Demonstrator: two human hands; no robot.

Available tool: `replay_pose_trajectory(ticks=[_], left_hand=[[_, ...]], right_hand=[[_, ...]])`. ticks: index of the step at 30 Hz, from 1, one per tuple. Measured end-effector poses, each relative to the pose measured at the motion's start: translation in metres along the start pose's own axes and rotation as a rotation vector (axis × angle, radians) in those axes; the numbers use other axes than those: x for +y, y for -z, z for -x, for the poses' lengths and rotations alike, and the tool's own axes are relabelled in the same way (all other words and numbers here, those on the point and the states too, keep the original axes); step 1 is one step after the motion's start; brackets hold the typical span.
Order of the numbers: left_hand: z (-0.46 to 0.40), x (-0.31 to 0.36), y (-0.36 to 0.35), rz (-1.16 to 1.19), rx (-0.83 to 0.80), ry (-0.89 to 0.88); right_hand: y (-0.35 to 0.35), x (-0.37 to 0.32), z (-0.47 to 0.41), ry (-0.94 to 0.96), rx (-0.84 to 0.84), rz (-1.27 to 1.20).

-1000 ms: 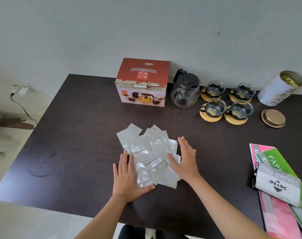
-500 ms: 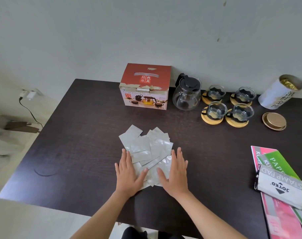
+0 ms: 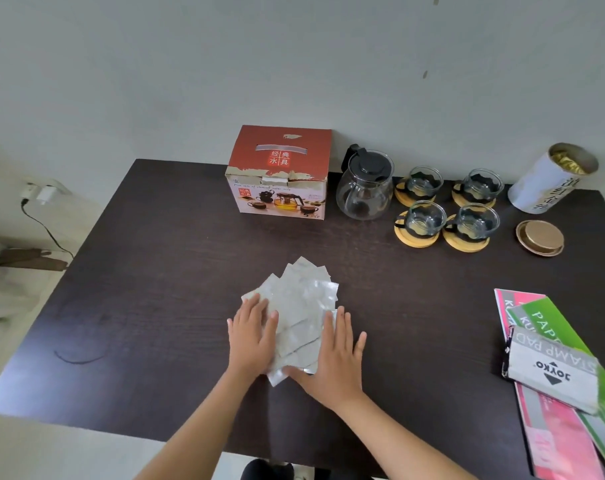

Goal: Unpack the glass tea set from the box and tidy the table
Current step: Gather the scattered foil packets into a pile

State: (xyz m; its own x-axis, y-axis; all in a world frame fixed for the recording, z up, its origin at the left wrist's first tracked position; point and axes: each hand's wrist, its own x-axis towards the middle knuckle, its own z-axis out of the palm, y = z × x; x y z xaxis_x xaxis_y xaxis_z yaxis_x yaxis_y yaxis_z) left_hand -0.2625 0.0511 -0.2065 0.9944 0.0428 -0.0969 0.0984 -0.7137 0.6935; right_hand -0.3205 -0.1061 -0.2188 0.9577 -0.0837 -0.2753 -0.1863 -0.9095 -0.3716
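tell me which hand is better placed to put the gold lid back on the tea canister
Right. The right hand rests on the silver sachets on the side nearer the gold lid and tea canister; the left hand would have to cross over it.

Sitting on the bench (image 3: 155,271): one red box (image 3: 280,171), one glass teapot (image 3: 365,188), four glass cups (image 3: 425,218) on four wooden coasters (image 3: 415,239), one open tin (image 3: 550,180), one gold lid (image 3: 540,237); two hands (image 3: 251,336) are showing.

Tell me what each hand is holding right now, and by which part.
Nothing is in a grip. The left hand and right hand lie flat with straight fingers, pressing the left and right edges of the pile of silver packets on the table.
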Motion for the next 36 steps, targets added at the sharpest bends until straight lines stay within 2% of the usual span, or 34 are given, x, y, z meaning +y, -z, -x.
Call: replay_pose_trajectory(ticks=[2, 4, 7, 10, 13, 16, 24, 31, 33, 36], left_hand=[[0.022, -0.002, 0.000, 0.146, 0.050, 0.006], [0.037, -0.009, 0.002, 0.197, 0.089, -0.019], [0.052, -0.025, 0.003, 0.041, 0.130, -0.061], [0.057, -0.029, -0.001, -0.179, 0.075, -0.041], [0.054, -0.024, -0.002, -0.307, -0.011, 0.000], [0.053, -0.022, 0.000, -0.334, -0.051, 0.033], [0.050, -0.016, 0.005, -0.474, -0.139, 0.027], [0.049, -0.017, 0.002, -0.464, -0.154, 0.040], [0.049, -0.017, 0.003, -0.480, -0.155, 0.037], [0.049, -0.016, 0.003, -0.474, -0.147, 0.032]], right_hand=[[0.003, -0.001, -0.006, 0.007, -0.015, 0.013], [0.006, -0.001, -0.006, 0.034, -0.030, 0.001], [0.013, 0.004, -0.003, 0.077, -0.027, -0.111], [0.028, 0.011, -0.011, 0.175, 0.000, -0.225], [0.047, 0.016, -0.033, 0.294, -0.026, -0.188], [0.062, 0.014, -0.067, 0.363, -0.038, -0.119], [0.066, -0.007, -0.136, 0.088, -0.097, -0.170], [0.037, -0.002, -0.084, 0.273, -0.137, -0.280], [0.039, 0.004, -0.076, 0.263, -0.137, -0.376], [0.040, 0.019, -0.065, 0.197, -0.011, -0.359]])
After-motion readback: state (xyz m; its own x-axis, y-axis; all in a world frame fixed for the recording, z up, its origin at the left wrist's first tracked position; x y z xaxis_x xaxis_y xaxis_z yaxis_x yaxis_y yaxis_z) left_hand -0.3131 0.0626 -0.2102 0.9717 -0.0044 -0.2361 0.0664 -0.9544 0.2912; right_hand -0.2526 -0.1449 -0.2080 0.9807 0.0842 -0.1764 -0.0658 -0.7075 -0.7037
